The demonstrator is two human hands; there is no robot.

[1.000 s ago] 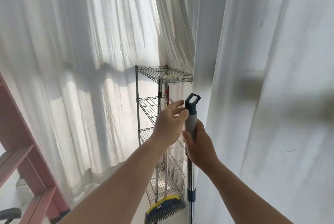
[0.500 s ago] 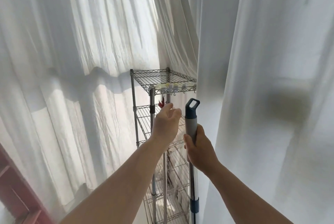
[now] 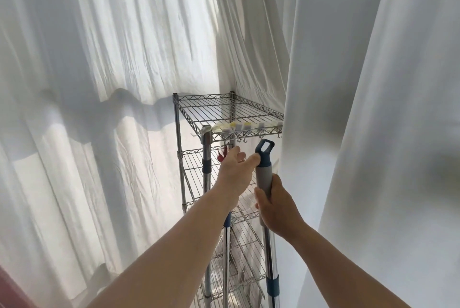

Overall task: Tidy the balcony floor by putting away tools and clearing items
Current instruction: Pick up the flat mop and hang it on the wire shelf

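Head view: broom handle [image 3: 264, 178] upright just beside front edge of wire rack [image 3: 219, 111], loop end up, likely for hanging on hooks [image 3: 249, 139] under top shelf. Right hand [image 3: 278, 205] wrapped shut around grey grip, below loop. Left hand [image 3: 235, 170] loosely open, fingertips touching blue cap, steadying.

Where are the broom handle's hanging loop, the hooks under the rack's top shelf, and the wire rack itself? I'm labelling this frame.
hanging loop [image 3: 265, 149], head view, blue loop rim.
hooks [image 3: 261, 136], head view, one small hook below the shelf edge.
wire rack [image 3: 219, 108], head view, top shelf grid.
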